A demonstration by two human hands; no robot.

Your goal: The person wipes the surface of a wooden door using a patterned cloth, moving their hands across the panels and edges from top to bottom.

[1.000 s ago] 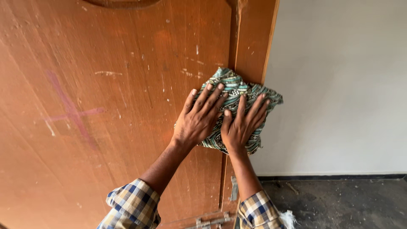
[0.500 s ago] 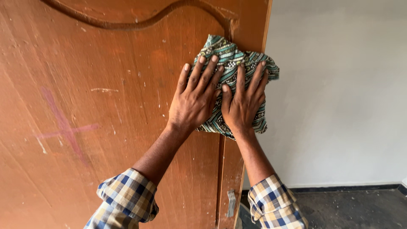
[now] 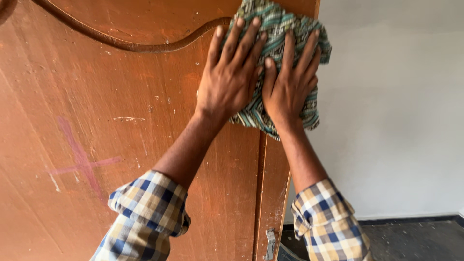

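Note:
A green patterned cloth (image 3: 270, 24) is pressed flat against a brown wooden door (image 3: 96, 96), near the door's right edge. My left hand (image 3: 229, 79) lies on the cloth's left part with fingers spread and pointing up. Beside it, my right hand (image 3: 290, 82) presses the cloth's right part, fingers also spread. Both palms hold the cloth to the wood. The cloth's top runs out of the picture. My sleeves are checked in blue, yellow and white.
The door carries a curved raised moulding (image 3: 125, 46), a faint pink cross mark (image 3: 82, 162), scratches and specks. A metal latch (image 3: 270, 244) sits low on the door edge. To the right stand a white wall (image 3: 396, 121) and a dark floor (image 3: 415, 241).
Both hands have slid the cloth upward along the door's right edge, up to the curved moulding. The view has tilted up with them.

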